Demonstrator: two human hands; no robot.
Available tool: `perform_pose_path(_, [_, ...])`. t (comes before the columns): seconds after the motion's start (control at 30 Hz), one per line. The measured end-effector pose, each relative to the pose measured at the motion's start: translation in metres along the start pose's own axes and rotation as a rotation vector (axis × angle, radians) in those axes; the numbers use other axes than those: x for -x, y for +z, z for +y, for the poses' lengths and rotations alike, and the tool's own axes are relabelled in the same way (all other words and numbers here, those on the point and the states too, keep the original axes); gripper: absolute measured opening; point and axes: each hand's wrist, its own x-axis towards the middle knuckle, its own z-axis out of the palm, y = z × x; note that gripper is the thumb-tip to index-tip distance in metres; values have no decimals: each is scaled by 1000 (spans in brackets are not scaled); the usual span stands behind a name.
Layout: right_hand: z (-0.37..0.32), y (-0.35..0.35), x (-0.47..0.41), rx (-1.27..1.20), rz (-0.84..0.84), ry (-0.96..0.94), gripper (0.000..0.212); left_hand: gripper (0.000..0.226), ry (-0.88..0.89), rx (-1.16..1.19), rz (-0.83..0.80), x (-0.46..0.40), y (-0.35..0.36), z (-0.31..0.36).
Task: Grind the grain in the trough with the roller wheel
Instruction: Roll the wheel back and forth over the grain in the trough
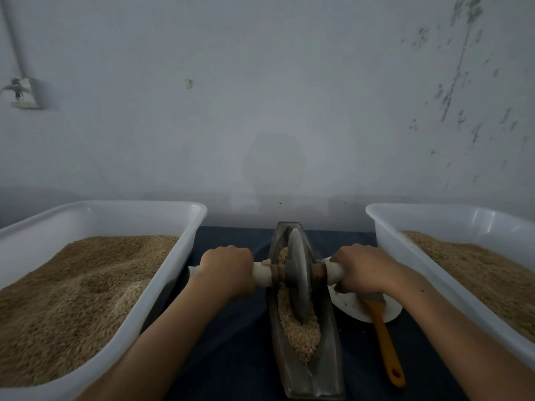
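Observation:
A narrow boat-shaped metal trough lies lengthwise on the dark cloth in front of me. Tan grain fills its groove. A grey metal roller wheel stands upright in the groove, about the trough's middle. Its axle carries white-wrapped handles on both sides. My left hand grips the left handle. My right hand grips the right handle.
A white plastic tub heaped with grain stands at the left, and another white tub with grain at the right. A white dish with an orange-handled tool lies right of the trough. A grey wall rises close behind.

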Motion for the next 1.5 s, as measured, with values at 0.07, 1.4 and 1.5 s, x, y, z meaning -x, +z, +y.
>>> perform_pose_path(0.07, [0,5,-1,-12,72,4,12,28,-16,-18,63,0,2,2])
perform_pose_path(1.4, [3,-4,1,-61,-104,13,22,33,10,-25,-11,5,-6,1])
perform_pose_path(1.5, [2,-2,1,-81,-89,18,22,32,17,-39,4,6,-6,2])
